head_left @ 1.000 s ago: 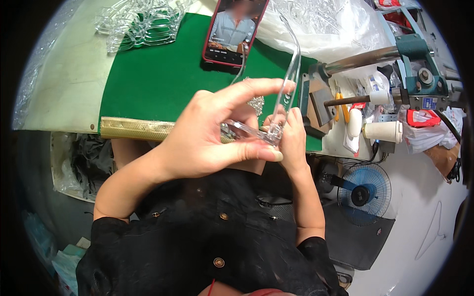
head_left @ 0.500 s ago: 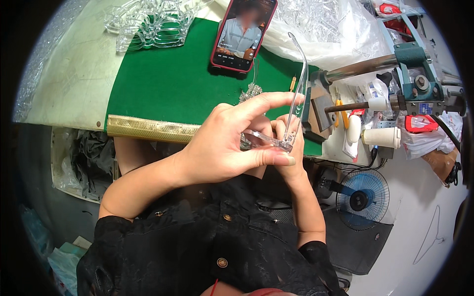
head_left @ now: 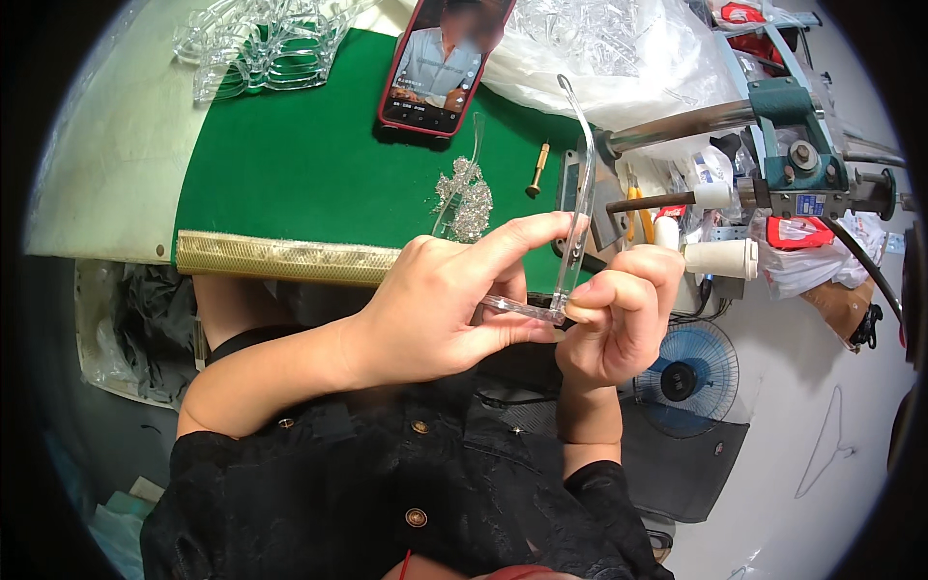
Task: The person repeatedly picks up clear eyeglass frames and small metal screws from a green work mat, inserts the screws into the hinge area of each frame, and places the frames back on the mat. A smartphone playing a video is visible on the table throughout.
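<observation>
My left hand [head_left: 425, 304] grips a clear plastic eyeglass frame [head_left: 522, 307] above the table's near edge. One clear temple arm [head_left: 580, 174] stands up from the frame's corner, with my left index finger stretched against it. Close against the hinge corner, the fingers of my right hand [head_left: 623, 314] are curled and pinched. What lies between those fingertips is too small or hidden to name. Beyond my hands, a heap of tiny silvery metal parts [head_left: 469, 203] lies on the green mat [head_left: 290, 164], along with a small brass-coloured screwdriver [head_left: 539, 171].
A phone in a red case [head_left: 440, 72] leans at the back, right of several clear frames [head_left: 266, 58]. A clear plastic bag [head_left: 619, 58] fills the far right. A teal-and-steel bench press [head_left: 788, 135] and a white cup [head_left: 720, 259] stand right. A gold strip [head_left: 280, 256] lines the edge.
My right hand has come out from behind the frame to the right side of its hinge corner, fingers now curled there. My left hand still holds the frame. The view has shifted slightly.
</observation>
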A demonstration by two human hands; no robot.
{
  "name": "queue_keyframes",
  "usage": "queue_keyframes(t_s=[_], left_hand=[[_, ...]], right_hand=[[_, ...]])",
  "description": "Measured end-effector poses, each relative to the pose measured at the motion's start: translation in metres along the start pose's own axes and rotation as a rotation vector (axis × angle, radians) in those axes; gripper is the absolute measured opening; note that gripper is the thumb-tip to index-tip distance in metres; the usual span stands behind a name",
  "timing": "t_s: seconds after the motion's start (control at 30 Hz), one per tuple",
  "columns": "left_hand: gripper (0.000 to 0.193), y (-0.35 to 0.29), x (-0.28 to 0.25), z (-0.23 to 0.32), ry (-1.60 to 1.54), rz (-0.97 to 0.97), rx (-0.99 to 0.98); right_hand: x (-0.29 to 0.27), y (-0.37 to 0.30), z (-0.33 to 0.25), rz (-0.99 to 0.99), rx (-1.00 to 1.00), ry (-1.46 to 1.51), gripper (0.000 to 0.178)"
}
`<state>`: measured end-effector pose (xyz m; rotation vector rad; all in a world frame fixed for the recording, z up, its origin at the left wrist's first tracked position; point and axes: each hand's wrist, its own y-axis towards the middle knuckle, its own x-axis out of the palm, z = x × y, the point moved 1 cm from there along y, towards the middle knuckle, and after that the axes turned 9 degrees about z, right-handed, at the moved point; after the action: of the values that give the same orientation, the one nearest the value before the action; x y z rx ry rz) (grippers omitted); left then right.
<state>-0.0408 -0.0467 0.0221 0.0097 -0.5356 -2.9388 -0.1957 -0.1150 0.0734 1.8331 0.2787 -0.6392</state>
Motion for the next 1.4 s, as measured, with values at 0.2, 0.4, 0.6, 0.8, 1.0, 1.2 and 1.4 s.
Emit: queue_keyframes(t_s=[0.2,0.4,0.6,0.8,1.0,1.2,1.4], left_hand=[[0.076,-0.002,0.000,-0.005,0.058,0.023,0.038],[0.076,-0.001,-0.001,-0.004,0.073,0.029,0.037],[0.076,-0.001,-0.001,-0.005,0.075,0.048,0.056],[0.078,-0.001,0.002,-0.003,0.057,0.057,0.042],[0.078,0.007,0.013,-0.006,-0.063,0.093,0.047],[0.073,0.033,0.039,-0.003,-0.099,0.100,0.056],[0.036,0.070,0.087,-0.031,-0.074,0.069,0.189]], right_hand=[[-0.001,-0.001,-0.003,-0.036,-0.003,-0.050,0.017],[0.002,-0.001,-0.004,-0.031,-0.021,-0.065,0.017],[0.002,-0.003,-0.001,-0.001,0.062,0.013,0.023],[0.005,-0.010,0.004,0.118,0.084,0.090,0.031],[0.005,-0.013,0.011,0.070,0.347,0.269,0.030],[-0.004,-0.021,0.032,0.108,0.613,0.700,0.033],[-0.038,-0.014,0.066,0.272,0.714,0.729,0.025]])
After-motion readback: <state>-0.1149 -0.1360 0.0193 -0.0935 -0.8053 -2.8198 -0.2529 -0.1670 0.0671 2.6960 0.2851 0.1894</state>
